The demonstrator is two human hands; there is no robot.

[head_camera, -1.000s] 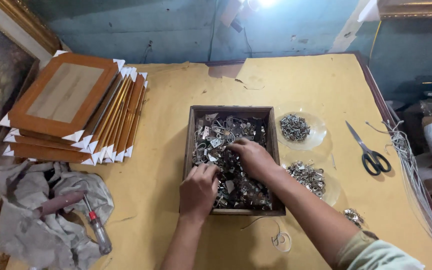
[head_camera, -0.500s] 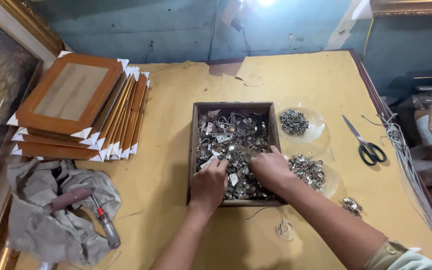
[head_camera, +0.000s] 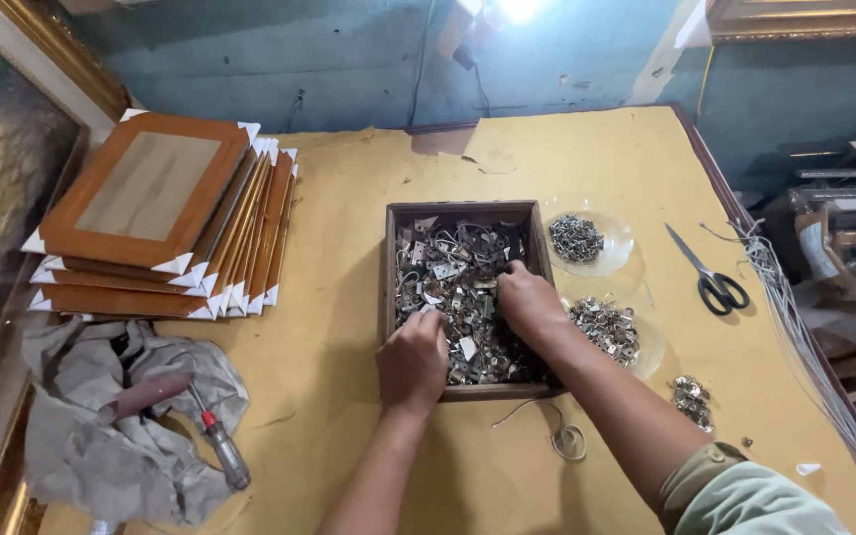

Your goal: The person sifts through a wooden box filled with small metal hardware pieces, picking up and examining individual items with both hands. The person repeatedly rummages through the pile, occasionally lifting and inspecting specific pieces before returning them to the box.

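Head view: your two hands are buried in a dark wooden box (head_camera: 389, 287) at the middle of the frame, packed with small metal hardware pieces (head_camera: 453, 272). Your left hand (head_camera: 414, 359) rests on the lower left part of the pile, fingers curled down into the metal; whether it grips a piece cannot be told. Your right hand (head_camera: 529, 300) lies on the right side of the pile, fingers bent into the pieces, and what it pinches, if anything, is hidden.

Just right of the box, two clear dishes sit on the yellow paper-covered table (head_camera: 339, 198): the upper dish (head_camera: 614, 226) holds a small grey heap, the lower dish (head_camera: 650, 345) a heap of shiny clips, partly behind your right forearm. Black-handled scissors (head_camera: 709, 276) lie farther right. A little heap of clips (head_camera: 693, 399) lies at lower right. A stack of wooden picture frames (head_camera: 165, 213) fills the upper left, and a red-handled screwdriver (head_camera: 218, 444) rests on crumpled grey cloth (head_camera: 81, 466) at lower left.
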